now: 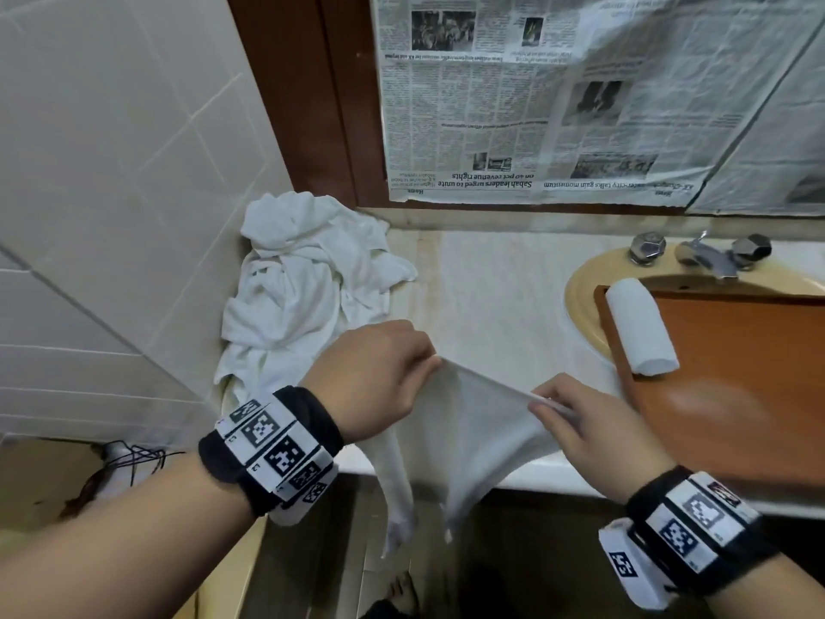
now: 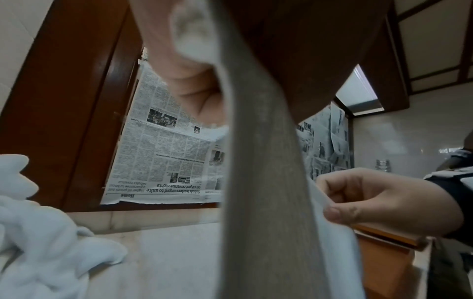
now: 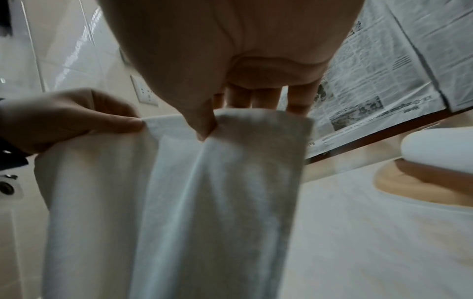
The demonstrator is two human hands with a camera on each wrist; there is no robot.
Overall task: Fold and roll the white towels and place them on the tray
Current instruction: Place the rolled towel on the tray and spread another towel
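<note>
Both forearms reach forward, each with a black wrist band carrying white marker blocks. Left hand [image 1: 375, 377] is knuckles up, fingers curled in, pinching the top edge of a towel [image 1: 473, 444] between thumb and fingers. Right hand [image 1: 598, 435] sits close by on the right and a bit lower, also back-side up, thumb pressed against the curled fingers on the same edge. In the right wrist view the thumb tip digs into the cloth with the other fingers behind it. The two hands are near each other but not touching, with the edge pulled tight between them.
</note>
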